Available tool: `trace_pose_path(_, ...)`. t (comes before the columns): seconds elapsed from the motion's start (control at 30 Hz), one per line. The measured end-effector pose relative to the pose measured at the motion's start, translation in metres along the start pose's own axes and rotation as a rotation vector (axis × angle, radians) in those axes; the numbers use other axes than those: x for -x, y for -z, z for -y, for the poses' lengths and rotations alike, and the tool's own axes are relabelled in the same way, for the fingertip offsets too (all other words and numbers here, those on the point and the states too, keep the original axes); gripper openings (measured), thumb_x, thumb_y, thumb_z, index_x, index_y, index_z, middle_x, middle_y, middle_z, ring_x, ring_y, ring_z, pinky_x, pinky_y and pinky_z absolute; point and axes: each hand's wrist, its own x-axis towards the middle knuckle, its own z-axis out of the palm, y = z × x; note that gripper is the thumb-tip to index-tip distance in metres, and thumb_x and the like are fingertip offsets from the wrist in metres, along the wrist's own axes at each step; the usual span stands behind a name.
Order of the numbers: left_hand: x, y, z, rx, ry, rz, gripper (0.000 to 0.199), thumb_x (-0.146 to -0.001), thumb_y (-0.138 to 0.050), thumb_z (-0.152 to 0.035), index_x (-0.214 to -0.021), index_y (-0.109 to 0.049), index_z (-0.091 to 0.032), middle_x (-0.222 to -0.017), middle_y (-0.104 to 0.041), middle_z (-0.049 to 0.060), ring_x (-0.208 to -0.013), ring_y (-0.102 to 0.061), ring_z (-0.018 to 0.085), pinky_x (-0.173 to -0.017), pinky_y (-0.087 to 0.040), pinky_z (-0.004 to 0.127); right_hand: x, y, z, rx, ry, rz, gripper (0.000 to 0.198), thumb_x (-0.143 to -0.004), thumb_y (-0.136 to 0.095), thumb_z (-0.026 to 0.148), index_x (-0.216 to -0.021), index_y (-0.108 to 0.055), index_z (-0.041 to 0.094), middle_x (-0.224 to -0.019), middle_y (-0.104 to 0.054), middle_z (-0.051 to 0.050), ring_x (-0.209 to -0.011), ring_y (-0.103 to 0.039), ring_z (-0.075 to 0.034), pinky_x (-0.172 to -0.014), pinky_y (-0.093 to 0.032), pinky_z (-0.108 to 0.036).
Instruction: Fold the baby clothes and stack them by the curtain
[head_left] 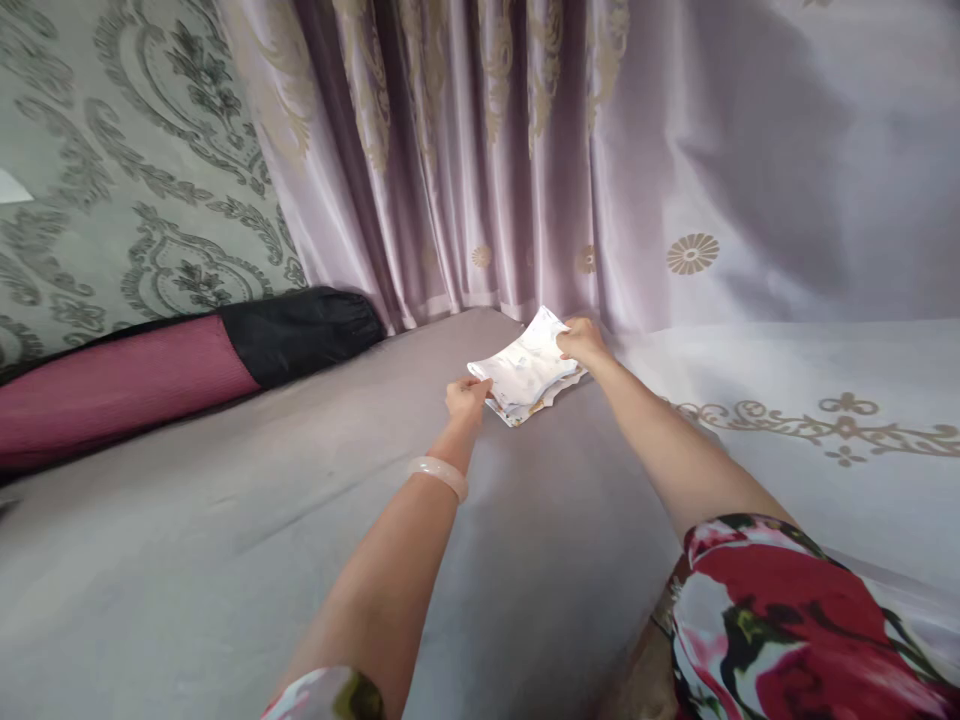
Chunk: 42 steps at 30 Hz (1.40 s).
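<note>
A folded white cloth (521, 362) with faint prints, perhaps a small garment, is held at both ends at the far side of the bed. My left hand (466, 398) pinches its left edge, and a pale bangle (439, 474) circles that wrist. On the opposite end, my right hand (583, 343) grips the edge between thumb and fingers. Directly beneath lie more folded printed cloths (517, 417), mostly covered by the top one. Whether the held cloth touches them I cannot tell.
The grey bed sheet (262, 560) spreads below. Along the wall on the left lies a long maroon and black padded piece (135, 385). Lilac curtains (480, 170) hang behind the bed, and white fabric with gold embroidery (840, 430) lies to the right.
</note>
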Motion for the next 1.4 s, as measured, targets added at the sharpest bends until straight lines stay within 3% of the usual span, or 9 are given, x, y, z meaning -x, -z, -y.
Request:
trace_pose_path(0.2,-0.004,-0.03,0.011,-0.006,0.03,-0.004,0.012,-0.071,-0.067,-0.03,-0.076,-0.069,-0.019,-0.061,-0.068,0.002,-0.061,-0.065,0.016,-0.057,-0.047,0.024,-0.013,0.001,-0.014,0.218,0.14,-0.041,0.029,-0.083,-0.052,0.016,-0.108,-0.067,0.012,-0.11,-0.07,-0.016,-0.109,-0.063,-0.026,-0.086,-0.049,-0.028)
trace_pose_path(0.47,-0.003,-0.036,0.012,-0.082,-0.015,0.044,0.01,-0.075,-0.066,-0.028,-0.075,-0.068,-0.018,-0.063,-0.069,0.002,-0.067,-0.067,0.018,-0.062,-0.048,0.025,-0.021,-0.009,-0.025,0.254,0.098,0.006,0.035,-0.083,-0.053,0.017,-0.116,-0.063,0.012,-0.111,-0.069,-0.017,-0.106,-0.064,-0.027,-0.083,-0.049,-0.028)
trace_pose_path(0.67,0.009,0.007,0.011,-0.217,-0.134,0.045,0.012,-0.083,-0.061,-0.029,-0.084,-0.067,-0.019,-0.09,-0.072,0.008,-0.093,-0.066,0.022,-0.081,-0.047,0.03,-0.021,-0.024,-0.03,0.265,0.085,0.035,0.036,-0.083,-0.053,0.016,-0.117,-0.061,0.012,-0.112,-0.068,-0.017,-0.105,-0.064,-0.027,-0.083,-0.049,-0.03)
trace_pose_path(0.8,0.011,0.067,0.03,-0.726,-0.385,-0.003,0.024,-0.089,-0.052,-0.031,-0.106,-0.062,-0.017,-0.113,-0.065,0.013,-0.11,-0.057,0.026,-0.096,-0.041,0.035,-0.017,-0.033,-0.036,0.271,0.075,0.03,0.037,-0.083,-0.052,0.016,-0.119,-0.059,0.012,-0.113,-0.068,-0.017,-0.109,-0.063,-0.028,-0.086,-0.049,-0.032)
trace_pose_path(0.97,0.015,0.118,0.065,-1.075,-0.354,-0.008,0.042,-0.094,-0.042,-0.044,-0.123,-0.053,-0.015,-0.134,-0.052,0.015,-0.121,-0.047,0.032,-0.096,-0.04,0.043,-0.013,-0.044,-0.034,0.288,0.03,-0.017,0.04,-0.084,-0.05,0.016,-0.123,-0.054,0.009,-0.115,-0.066,-0.02,-0.11,-0.062,-0.029,-0.087,-0.048,-0.036)
trace_pose_path(1.07,0.02,0.123,0.076,-1.119,-0.413,-0.022,0.044,-0.097,-0.033,-0.042,-0.131,-0.047,-0.018,-0.141,-0.047,0.013,-0.127,-0.042,0.03,-0.101,-0.037,0.044,-0.015,-0.051,-0.027,0.336,0.012,-0.083,0.047,-0.085,-0.048,0.017,-0.13,-0.046,0.006,-0.114,-0.065,-0.022,-0.108,-0.062,-0.03,-0.088,-0.047,-0.038)
trace_pose_path(1.2,0.023,0.118,0.079,-1.154,-0.439,-0.047,0.045,-0.098,-0.03,-0.04,-0.133,-0.047,-0.017,-0.141,-0.047,0.014,-0.127,-0.042,0.031,-0.101,-0.037,0.044,-0.024,-0.059,-0.027,0.432,0.172,-0.116,0.045,-0.092,-0.036,0.026,-0.131,-0.048,0.007,-0.129,-0.057,-0.023,-0.124,-0.049,-0.031,-0.102,-0.037,-0.046)
trace_pose_path(1.3,0.024,0.118,0.078,-1.159,-0.446,-0.055,0.046,-0.098,-0.029,-0.041,-0.133,-0.048,-0.016,-0.14,-0.047,0.014,-0.125,-0.043,0.031,-0.1,-0.038,0.044,-0.032,-0.066,-0.036,0.474,0.245,-0.023,0.05,-0.097,-0.023,0.034,-0.137,-0.046,0.015,-0.149,-0.041,-0.012,-0.14,-0.029,-0.03,-0.112,-0.022,-0.053)
trace_pose_path(1.4,0.024,0.119,0.077,-1.15,-0.449,-0.059,0.046,-0.098,-0.03,-0.04,-0.133,-0.048,-0.015,-0.139,-0.048,0.014,-0.125,-0.044,0.031,-0.099,-0.038,0.044,-0.038,-0.073,-0.047,0.499,0.2,0.075,0.054,-0.098,-0.014,0.036,-0.142,-0.04,0.019,-0.155,-0.033,-0.007,-0.142,-0.024,-0.028,-0.113,-0.018,-0.056)
